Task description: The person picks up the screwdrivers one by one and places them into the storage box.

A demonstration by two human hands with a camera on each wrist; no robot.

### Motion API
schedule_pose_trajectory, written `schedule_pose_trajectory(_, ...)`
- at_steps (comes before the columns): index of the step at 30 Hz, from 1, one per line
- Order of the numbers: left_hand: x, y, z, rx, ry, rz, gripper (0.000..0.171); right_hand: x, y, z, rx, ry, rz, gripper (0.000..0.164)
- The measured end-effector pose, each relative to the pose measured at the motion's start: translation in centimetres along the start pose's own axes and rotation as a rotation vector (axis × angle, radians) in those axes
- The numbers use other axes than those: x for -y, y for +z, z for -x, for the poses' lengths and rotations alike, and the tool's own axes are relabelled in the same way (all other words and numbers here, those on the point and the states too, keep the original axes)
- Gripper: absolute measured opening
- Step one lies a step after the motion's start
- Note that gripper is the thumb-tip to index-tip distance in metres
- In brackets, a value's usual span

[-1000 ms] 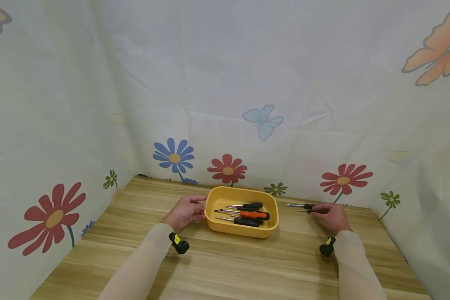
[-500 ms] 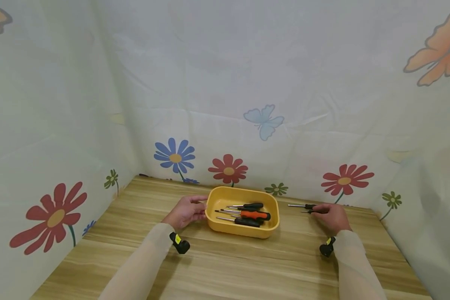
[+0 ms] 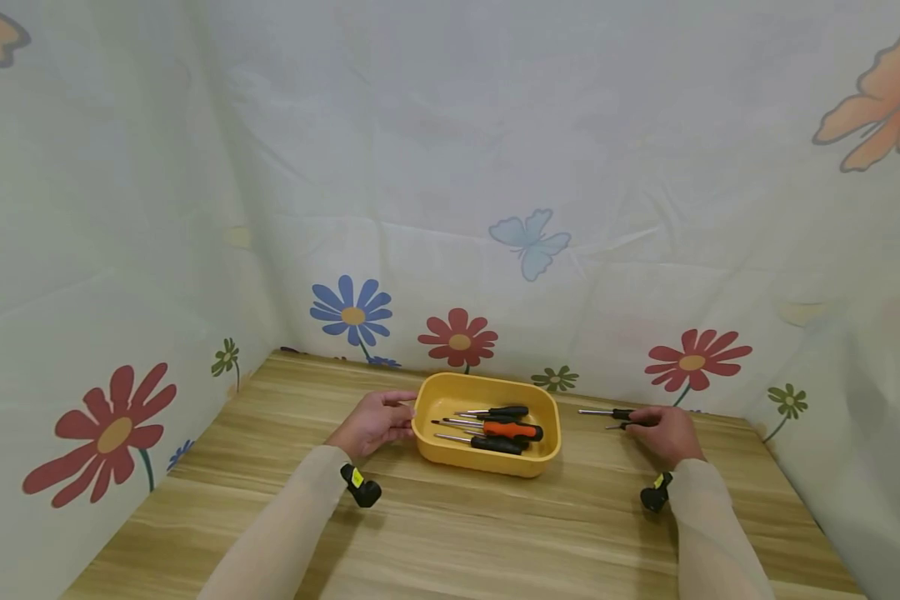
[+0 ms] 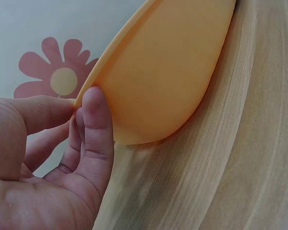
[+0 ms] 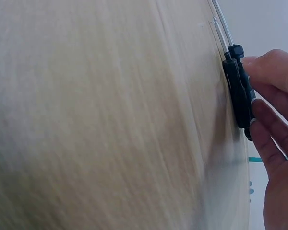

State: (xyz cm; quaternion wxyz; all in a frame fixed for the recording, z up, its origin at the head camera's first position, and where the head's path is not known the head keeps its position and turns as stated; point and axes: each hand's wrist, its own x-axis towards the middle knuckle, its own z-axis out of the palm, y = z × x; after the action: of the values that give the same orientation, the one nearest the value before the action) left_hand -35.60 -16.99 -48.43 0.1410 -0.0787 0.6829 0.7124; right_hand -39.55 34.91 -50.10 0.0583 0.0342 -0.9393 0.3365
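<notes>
With bent fingers, my left hand (image 3: 375, 423) holds the left end of a yellow plastic basket (image 3: 480, 462); the left wrist view has the fingertips at its rim and outer wall (image 4: 158, 76). Inside lie several screwdrivers, among them an orange-and-black one (image 3: 508, 430) on top. Right of the basket, my right hand (image 3: 666, 433) has its fingertips on the black handles of two screwdrivers lying side by side. One has a long shaft (image 3: 596, 411); the nearer one (image 5: 235, 91) shows a shorter shaft. Fingers partly cover both handles, so which one is gripped is unclear.
A wood-grain table (image 3: 450, 533) carries everything. Behind it and at both sides hangs a pale curtain (image 3: 390, 167) printed with flowers and butterflies, close to the table's back edge. A small dark thing (image 3: 288, 349) lies in the back left corner.
The head view has turned slightly left, so everything sits a little further right. Both hands keep their places; the shorter screwdriver's visible tip has drawn slightly toward the right hand.
</notes>
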Motion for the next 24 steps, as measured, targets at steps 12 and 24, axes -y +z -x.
schedule_pose_trajectory(12,0.2,0.0,-0.1,-0.01,0.015,-0.004,0.045,-0.6,-0.1,-0.2,-0.006,-0.014,0.044,0.024)
schedule_pose_trajectory(24,0.0,0.0,-0.1,-0.013,0.008,-0.008,0.045,-1.0,-0.2,-0.4,-0.007,-0.039,0.083,0.024)
